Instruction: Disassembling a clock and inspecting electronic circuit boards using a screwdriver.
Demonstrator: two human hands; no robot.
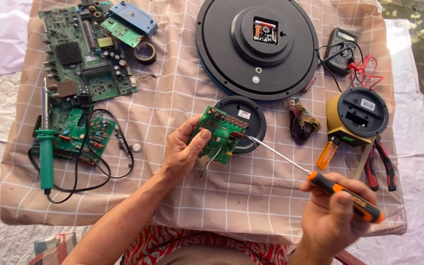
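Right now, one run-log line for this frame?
left hand: holds green circuit board | right hand: grips orange-handled screwdriver | tip: at board edge | surface: checked tablecloth

You're getting just one head cam, looking steeply down from close above at the checked tablecloth, your forearms entering from the btm edge.

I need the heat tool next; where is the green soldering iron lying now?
In the head view, the green soldering iron lies at the table's far left, across a small green circuit board, below the large circuit board.
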